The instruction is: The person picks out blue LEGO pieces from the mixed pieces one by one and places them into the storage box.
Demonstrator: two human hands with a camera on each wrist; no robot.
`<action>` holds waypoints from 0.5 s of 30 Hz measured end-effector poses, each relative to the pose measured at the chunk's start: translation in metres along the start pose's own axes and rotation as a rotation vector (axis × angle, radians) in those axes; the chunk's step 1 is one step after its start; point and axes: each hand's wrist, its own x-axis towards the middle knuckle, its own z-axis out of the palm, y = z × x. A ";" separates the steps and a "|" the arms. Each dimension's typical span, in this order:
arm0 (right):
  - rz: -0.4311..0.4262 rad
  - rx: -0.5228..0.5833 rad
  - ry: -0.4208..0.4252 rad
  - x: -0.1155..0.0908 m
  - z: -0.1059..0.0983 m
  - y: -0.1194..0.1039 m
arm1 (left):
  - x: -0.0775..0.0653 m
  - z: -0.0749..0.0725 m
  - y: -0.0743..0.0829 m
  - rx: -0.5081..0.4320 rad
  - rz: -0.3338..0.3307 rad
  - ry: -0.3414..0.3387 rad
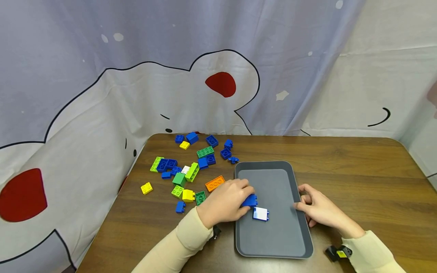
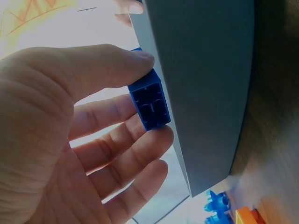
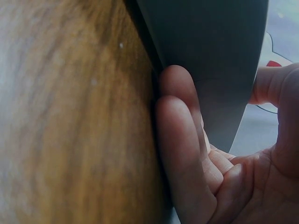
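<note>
My left hand (image 1: 228, 200) pinches a blue toy brick (image 1: 250, 201) between thumb and fingers over the left side of the grey tray (image 1: 273, 242). The left wrist view shows the hollow underside of this blue brick (image 2: 152, 106), next to the tray wall (image 2: 201, 84). Just below the held brick, a blue brick with a white face (image 1: 261, 214) lies in the tray. On the opposite side, my right hand (image 1: 319, 206) grips the tray's right edge, thumb over the rim and fingers along the outer wall, as the right wrist view also shows.
Left of the tray, loose bricks lie scattered on the wooden table (image 1: 358, 163), among them an orange brick (image 1: 215, 183), a yellow brick (image 1: 146, 188), a green brick (image 1: 205, 152) and several blue ones. A patterned curtain (image 1: 153, 98) hangs behind the table's back edge.
</note>
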 end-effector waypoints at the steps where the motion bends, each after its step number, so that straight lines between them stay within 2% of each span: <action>1: -0.007 -0.001 -0.001 0.000 0.000 0.000 | 0.000 0.000 0.000 0.003 0.002 -0.001; 8: -0.001 -0.005 0.002 0.000 -0.002 0.000 | -0.003 0.000 -0.004 -0.030 -0.012 -0.035; 15: 0.010 0.007 0.002 0.000 0.000 0.002 | -0.013 -0.006 -0.010 -0.069 -0.026 -0.005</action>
